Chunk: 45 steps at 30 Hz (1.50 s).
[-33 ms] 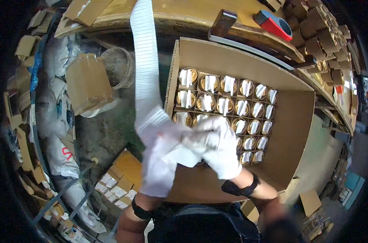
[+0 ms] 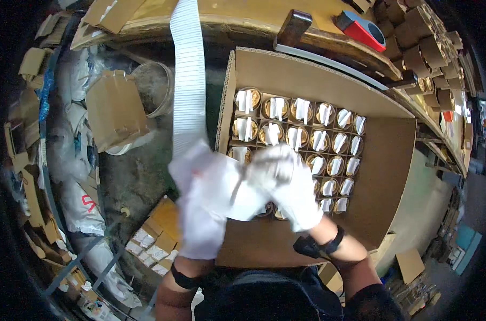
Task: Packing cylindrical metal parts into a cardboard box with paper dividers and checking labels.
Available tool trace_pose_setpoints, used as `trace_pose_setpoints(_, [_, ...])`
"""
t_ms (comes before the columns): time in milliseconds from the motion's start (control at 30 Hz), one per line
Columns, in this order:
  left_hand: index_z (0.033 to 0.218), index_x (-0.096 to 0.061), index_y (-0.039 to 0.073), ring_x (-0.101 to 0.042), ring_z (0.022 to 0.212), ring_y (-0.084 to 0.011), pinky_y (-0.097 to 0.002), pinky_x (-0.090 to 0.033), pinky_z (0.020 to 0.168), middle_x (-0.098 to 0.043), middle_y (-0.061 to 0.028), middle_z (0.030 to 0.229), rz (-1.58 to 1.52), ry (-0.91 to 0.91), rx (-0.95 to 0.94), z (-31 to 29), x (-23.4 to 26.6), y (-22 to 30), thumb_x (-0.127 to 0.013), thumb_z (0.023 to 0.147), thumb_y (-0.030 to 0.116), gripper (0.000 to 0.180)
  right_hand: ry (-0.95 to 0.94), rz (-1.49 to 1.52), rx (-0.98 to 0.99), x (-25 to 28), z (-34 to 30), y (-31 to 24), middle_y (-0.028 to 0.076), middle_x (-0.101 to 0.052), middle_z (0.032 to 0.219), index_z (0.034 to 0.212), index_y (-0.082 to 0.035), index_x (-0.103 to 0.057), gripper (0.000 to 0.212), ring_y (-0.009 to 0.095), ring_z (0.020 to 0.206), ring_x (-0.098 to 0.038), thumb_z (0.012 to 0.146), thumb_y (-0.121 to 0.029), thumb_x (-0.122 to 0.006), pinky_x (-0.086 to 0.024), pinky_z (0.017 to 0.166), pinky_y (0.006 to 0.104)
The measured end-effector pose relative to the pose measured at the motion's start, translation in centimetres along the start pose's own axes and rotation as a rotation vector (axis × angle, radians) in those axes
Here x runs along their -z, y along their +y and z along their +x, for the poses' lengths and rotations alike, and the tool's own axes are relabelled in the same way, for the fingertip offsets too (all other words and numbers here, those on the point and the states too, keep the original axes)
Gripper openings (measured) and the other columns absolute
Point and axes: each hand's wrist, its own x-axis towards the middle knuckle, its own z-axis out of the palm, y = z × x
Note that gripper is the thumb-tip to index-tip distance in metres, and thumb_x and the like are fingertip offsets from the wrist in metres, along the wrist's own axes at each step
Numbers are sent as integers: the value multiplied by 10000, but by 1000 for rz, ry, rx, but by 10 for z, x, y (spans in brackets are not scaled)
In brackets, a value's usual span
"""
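Note:
A long white ribbed strip (image 2: pixel 189 80) hangs down from the table into my left hand (image 2: pixel 202 203), which wears a white glove and is closed on it. My gloved right hand (image 2: pixel 294 190) meets the left over the carton. Its fingers are curled and blurred; what they hold, if anything, I cannot make out. A white flat piece (image 2: pixel 246 206) shows between the two hands. Under them stands a large open cardboard carton (image 2: pixel 385 155), divided into cells. Round containers (image 2: pixel 275 108) with golden contents and folded white slips on top fill the cells in rows. My hands hide several cells.
Beyond the carton runs a wooden table (image 2: pixel 237 27) with a red and grey tape dispenser (image 2: pixel 360 32) and a dark-handled blade (image 2: pixel 295 29) at its edge. Cardboard tubes (image 2: pixel 419 27) are stacked far right. A bucket (image 2: pixel 160 88), a brown box (image 2: pixel 117 107) and white sacks (image 2: pixel 82 206) stand left.
My left hand has shifted slightly left and up, with the strip's lower end. My right hand has risen a little. The carton and containers stay almost in place.

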Motion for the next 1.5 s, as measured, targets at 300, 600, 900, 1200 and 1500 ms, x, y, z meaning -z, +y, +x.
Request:
trace_pose_setpoints(300, [1329,-393,-88,-569,1084,-344,-391,-443,946,-532,-235,1228,1021,390,-694,-8,43,50,-616,878,179,570,-148,-631,72,-47,59,158,149,-629,663,711,-64,-664,275,305,621,-623,696,-331,-727,-505,590,399])
trace_pose_setpoints(600, [1191,-505,-130,-591,1023,-372,-374,-439,921,-601,-268,1091,1433,327,-576,-30,31,36,-633,824,74,439,177,-1185,359,-70,59,189,77,-541,775,936,-110,-566,328,207,716,-539,744,-341,-699,-450,607,353])
trace_pose_setpoints(900, [1029,-618,22,-633,759,-265,-354,-502,679,-632,-146,850,130,189,84,-37,7,-25,-547,916,63,140,-179,394,-55,-9,2,1,29,-669,902,945,-66,-633,194,95,781,-600,802,-155,-730,-487,715,249])
trace_pose_setpoints(1200, [1133,-586,-15,-642,923,-190,-296,-497,814,-665,-107,963,599,-240,-105,-17,21,-13,-480,932,104,256,-74,-392,331,1,-32,-1,67,-629,930,865,-107,-682,168,240,845,-611,727,-150,-768,-489,697,341])
trace_pose_setpoints(1500, [1275,-415,-125,-561,1128,-263,-350,-446,959,-547,-219,1238,1102,123,-689,-21,42,12,-587,895,57,456,-229,-362,-149,24,42,123,107,-668,759,855,-35,-679,83,241,677,-641,812,-94,-640,-518,648,363])
